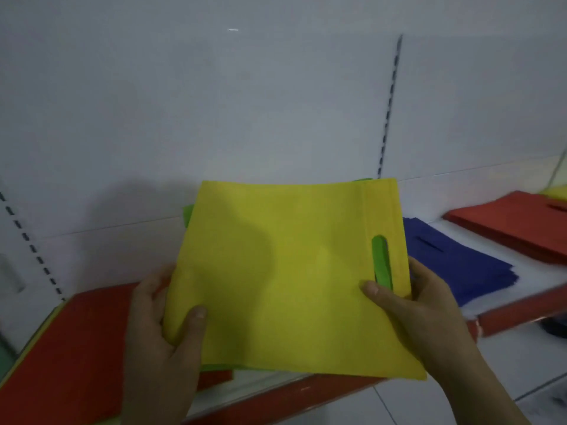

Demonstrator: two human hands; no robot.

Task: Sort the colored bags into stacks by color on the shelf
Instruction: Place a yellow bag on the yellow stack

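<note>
I see a red stack at the shelf's left end. The left hand pinches the yellow bag's left edge, thumb on top. The bag lies flat above the front edge, with a green bag under it showing through the handle slot, which runs front to back. The right hand pinches beside that slot. Rightward lie a blue stack, a second red stack and a yellow sliver at the far right, so I judge the right hand nearer. I read no writing.

White wall (one slotted upright).
</note>
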